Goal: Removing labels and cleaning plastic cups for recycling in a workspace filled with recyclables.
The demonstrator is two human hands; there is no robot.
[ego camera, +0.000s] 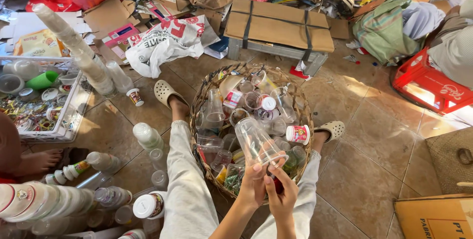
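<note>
Left hand: grasps the rim of the clear plastic cup.
Right hand: fingers pinch the same rim.
Cup position: tilted, above the near edge of the woven basket.

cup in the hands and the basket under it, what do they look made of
The cup, held by the left hand and right hand, looks like thin clear plastic: glossy, and the basket shows through it. The basket seems woven rattan or bamboo, matte brown, with interlaced strips along its rim.
</note>
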